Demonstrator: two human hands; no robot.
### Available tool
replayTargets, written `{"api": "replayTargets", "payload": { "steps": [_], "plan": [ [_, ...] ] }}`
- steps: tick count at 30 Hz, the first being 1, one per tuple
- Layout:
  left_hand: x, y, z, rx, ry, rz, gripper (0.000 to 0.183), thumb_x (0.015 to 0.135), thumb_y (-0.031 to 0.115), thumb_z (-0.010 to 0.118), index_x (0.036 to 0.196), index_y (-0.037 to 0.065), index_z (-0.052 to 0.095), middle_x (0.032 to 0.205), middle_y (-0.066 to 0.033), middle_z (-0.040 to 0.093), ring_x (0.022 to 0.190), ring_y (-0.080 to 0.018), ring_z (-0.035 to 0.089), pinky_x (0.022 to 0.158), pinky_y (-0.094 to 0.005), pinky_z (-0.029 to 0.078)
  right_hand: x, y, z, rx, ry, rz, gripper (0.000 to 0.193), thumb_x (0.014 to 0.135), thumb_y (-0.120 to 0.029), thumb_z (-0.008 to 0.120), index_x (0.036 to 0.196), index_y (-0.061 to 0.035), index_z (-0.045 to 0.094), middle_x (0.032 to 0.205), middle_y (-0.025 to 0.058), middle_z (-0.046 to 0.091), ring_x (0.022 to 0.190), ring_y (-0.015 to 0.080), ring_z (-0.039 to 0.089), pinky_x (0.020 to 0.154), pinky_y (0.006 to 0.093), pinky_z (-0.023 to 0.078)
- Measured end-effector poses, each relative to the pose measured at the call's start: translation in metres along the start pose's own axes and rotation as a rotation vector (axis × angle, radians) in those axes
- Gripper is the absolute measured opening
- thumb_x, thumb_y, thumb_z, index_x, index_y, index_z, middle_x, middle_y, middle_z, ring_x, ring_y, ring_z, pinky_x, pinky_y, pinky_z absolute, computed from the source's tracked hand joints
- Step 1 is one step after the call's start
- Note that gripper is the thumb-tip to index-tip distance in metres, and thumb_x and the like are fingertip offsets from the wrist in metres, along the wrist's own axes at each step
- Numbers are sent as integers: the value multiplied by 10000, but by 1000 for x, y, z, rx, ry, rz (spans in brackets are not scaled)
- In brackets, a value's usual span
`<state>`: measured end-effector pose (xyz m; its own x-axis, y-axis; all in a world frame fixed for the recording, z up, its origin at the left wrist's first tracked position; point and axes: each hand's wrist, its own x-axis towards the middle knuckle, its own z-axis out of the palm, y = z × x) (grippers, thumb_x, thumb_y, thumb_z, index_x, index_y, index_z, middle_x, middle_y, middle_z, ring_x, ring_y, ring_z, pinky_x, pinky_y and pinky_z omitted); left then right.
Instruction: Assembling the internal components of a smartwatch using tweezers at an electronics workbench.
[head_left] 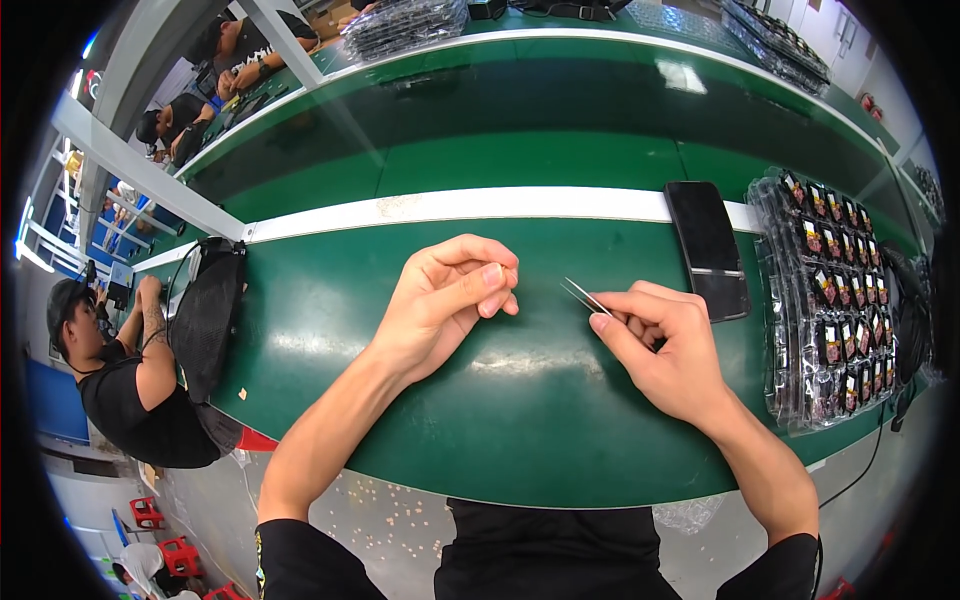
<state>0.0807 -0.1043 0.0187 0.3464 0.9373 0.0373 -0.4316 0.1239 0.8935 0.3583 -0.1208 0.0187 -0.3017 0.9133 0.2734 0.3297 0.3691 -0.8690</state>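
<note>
Over the green table [520,430], my left hand [440,300] is raised with thumb and fingers pinched together. Something tiny may be between the fingertips, but it is too small to make out. To its right, my right hand [665,345] is closed on a pair of thin metal tweezers [588,300]. The tweezers' two tips are slightly apart and point up and left toward my left hand, with a gap between them and it.
Clear plastic trays [835,300] of small dark packaged pieces are stacked at the right. A black phone [705,240] leans across the white ledge [450,204]. A black bag [212,320] lies at the left, beside a seated co-worker [150,390]. Small scraps litter the floor.
</note>
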Motion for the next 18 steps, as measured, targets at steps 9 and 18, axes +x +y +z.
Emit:
{"api": "replayTargets", "payload": {
  "steps": [9, 18],
  "plan": [
    [-5, -1, 1, 4, 73, -12, 112, 1038, 73, 764, 1130, 11, 750, 1028, -109, 733, 744, -130, 633, 829, -356, 605, 2, 6, -2, -12, -6, -6, 172, 954, -75, 814, 1113, -19, 847, 662, 55, 567, 550, 105, 465, 523, 319, 366],
    [-2, 16, 0, 90, 82, 152, 128, 1058, 61, 751, 1149, -26, 769, 1055, -107, 760, 824, -126, 659, 870, -343, 602, -6, 13, -1, 23, 22, -10, 191, 944, -88, 833, 1098, 25, 838, 722, 49, 647, 561, 82, 501, 532, 286, 400]
  ]
}}
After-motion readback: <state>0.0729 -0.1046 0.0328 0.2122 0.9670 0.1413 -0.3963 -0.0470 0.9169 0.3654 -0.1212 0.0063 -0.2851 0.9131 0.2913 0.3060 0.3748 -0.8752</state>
